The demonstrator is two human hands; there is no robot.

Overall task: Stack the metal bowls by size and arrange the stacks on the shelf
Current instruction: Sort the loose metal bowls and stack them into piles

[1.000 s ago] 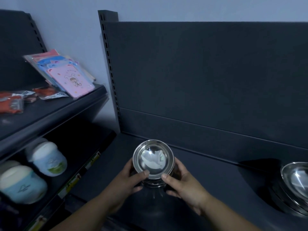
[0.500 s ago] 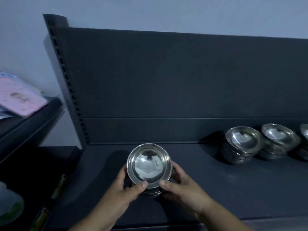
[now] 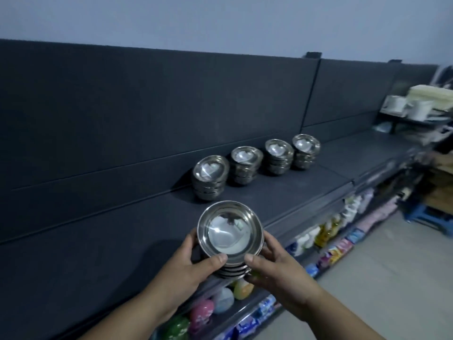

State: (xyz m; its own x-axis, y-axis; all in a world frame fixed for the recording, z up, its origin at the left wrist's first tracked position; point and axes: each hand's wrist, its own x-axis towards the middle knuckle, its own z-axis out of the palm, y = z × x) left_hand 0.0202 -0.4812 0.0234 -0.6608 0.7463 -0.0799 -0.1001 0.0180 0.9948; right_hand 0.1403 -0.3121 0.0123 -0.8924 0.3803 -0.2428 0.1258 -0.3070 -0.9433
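Head view: how was it held?
The left hand and right hand clasped the bowl stack over the shelf's front edge; four stacks stood at the shelf's back. Polished steel, probably slippery, stiff: grip opposite rims.

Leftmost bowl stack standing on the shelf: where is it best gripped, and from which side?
Grip the bottom bowl's wall of the leftmost stack, coming from the front and the free left. The bowls are only nested, so a grip on the top rim would probably lift one bowl alone. The back panel blocks the rear, and the next stack stands close on the right.
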